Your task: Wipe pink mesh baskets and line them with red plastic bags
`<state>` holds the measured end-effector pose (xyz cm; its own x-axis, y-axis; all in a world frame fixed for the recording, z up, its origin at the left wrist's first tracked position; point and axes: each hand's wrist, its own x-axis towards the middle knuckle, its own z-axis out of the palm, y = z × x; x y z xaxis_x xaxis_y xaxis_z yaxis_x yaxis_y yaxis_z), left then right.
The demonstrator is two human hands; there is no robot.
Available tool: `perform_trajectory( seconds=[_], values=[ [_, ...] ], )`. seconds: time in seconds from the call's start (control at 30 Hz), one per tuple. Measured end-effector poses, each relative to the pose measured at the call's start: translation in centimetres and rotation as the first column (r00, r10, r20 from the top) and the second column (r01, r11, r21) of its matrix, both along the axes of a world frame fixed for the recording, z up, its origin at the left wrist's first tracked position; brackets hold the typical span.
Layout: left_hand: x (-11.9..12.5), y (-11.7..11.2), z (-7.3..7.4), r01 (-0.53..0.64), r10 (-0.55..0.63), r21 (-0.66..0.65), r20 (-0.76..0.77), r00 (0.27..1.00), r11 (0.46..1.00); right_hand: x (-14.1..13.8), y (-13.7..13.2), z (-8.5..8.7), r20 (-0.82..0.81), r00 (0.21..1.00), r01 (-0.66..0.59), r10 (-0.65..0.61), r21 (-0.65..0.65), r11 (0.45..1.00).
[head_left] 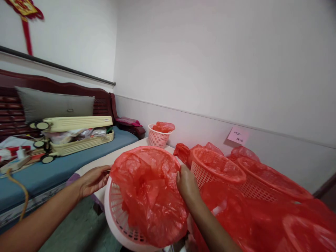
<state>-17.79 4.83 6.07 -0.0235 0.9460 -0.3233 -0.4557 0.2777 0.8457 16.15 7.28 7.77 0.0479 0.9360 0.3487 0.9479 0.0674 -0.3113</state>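
Observation:
A pink-white plastic basket [112, 210] with slotted sides is tilted towards me in front of my body. A thin red plastic bag [152, 189] lies crumpled in its mouth and drapes over the far rim and the right side. My left hand [96, 180] pinches the bag's edge at the left rim, fingertips partly hidden behind it. At the right rim, my right hand [187, 182] is closed on the bag, with its fingers curled over the edge. The near left part of the basket's rim is bare.
A small basket [159, 138] with a red bag stands by the wall. Several red-bagged baskets [217, 166] crowd the right. A pink note [238, 135] is on the wall. A partly open yellow suitcase [81, 145] lies on the blue-covered wooden bench [126, 134] at left.

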Motion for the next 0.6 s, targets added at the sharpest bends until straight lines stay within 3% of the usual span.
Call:
perform_trajectory(
  seconds=[0.13, 0.3, 0.4, 0.5, 0.6],
  values=[
    [-0.5, -1.0, 0.8, -0.070, 0.071, 0.009, -0.164, 0.984, 0.997, -0.1, 0.4, 0.1, 0.044, 0.998, 0.037, -0.036, -0.035, 0.999],
    [0.4, -2.2, 3.2, -0.075, 0.117, 0.131, -0.349, 0.930, 0.989, -0.2, 0.6, 0.1, 0.059, 0.997, 0.046, -0.043, -0.045, 0.998],
    [1.6, -3.3, 4.4, 0.061, -0.013, 0.109, -0.395, 0.919, 0.992, -0.3, 0.6, 0.2, 0.060, 0.997, 0.047, -0.043, -0.055, 0.997],
    [2.9, -4.0, 5.1, 0.222, -0.194, 0.067, -0.294, 0.936, 0.973, -0.3, 0.6, 0.2, 0.066, 0.997, 0.046, -0.043, -0.044, 0.998],
    [3.7, -3.8, 5.2, 0.134, -0.127, 0.096, -0.075, 0.989, 0.986, -0.3, 0.6, 0.1, 0.055, 0.998, 0.044, -0.042, -0.033, 0.998]
  ],
)
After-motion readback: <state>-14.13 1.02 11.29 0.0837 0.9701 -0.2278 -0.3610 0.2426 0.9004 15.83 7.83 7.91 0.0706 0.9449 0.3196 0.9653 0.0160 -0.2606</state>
